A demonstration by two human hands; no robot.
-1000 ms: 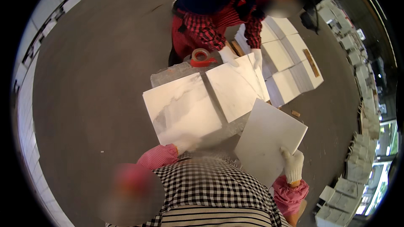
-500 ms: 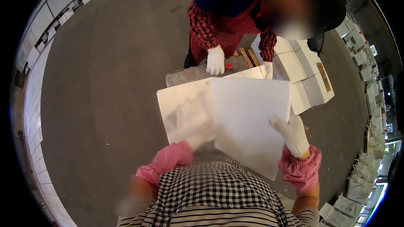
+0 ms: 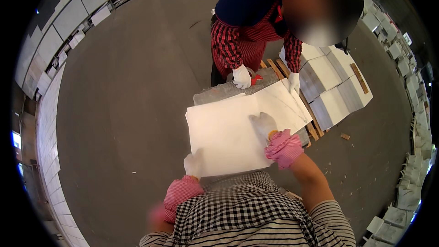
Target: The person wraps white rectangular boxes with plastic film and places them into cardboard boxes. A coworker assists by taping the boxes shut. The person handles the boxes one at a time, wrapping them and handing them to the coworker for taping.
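Observation:
A white stone tile (image 3: 224, 132) lies in front of me, atop other pale tiles whose edges show at its far left. My left hand (image 3: 194, 163), in a white glove, is closed on its near left edge. Against the right edge, my gloved right hand (image 3: 264, 125) grips with the thumb on top; its other fingers are hidden. Right of it shows a grey-veined white tile (image 3: 282, 105), its far corner under a co-worker's gloved hand (image 3: 293, 82). The co-worker's other gloved hand (image 3: 241, 77) rests by a small red object (image 3: 257, 80) on the grey support (image 3: 215, 94).
A wooden pallet (image 3: 314, 128) and stacked white blocks (image 3: 338, 96) stand to the right. The co-worker (image 3: 254, 9) leans in from the far side. A wood scrap (image 3: 345, 136) lies on the grey floor (image 3: 123, 110). Slabs (image 3: 64, 7) line the far left.
The top tile has swung left and settled flat over the others. My right hand moved left with it; my left hand shifted to its near left edge. The veined tile is uncovered at right.

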